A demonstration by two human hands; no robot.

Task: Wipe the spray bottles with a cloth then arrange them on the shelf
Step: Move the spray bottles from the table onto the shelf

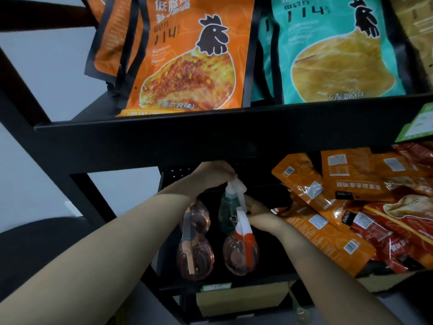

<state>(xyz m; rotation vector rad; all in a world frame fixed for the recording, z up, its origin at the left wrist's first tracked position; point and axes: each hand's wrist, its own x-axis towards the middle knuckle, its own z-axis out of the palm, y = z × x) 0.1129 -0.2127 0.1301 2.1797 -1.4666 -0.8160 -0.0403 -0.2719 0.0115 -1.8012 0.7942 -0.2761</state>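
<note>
**Both hands at the green bottle on the dark shelf**

Nearest the camera, two bare forearms reach up and in to the black shelf. On the left hand the fingers are curled down, pinching a white cloth over the white sprayer head of a green spray bottle. That bottle stands roughly upright, long axis vertical, its trigger hanging toward the right hand, which lies just beside it, fingers mostly hidden behind the trigger, so I cannot tell whether they grip it.

Just below the right hand stands an orange spray bottle, upright, with a white and orange head. Below the left wrist are two more orange-tinted bottles, one behind the other.

Beyond the right hand, orange and red snack packets lie heaped, barcode labels up. Above both hands, an orange pouch reads "114" and "(奥尔良味)" under a rooster; a teal pouch reads "114" and "(清淡原味)".
</note>
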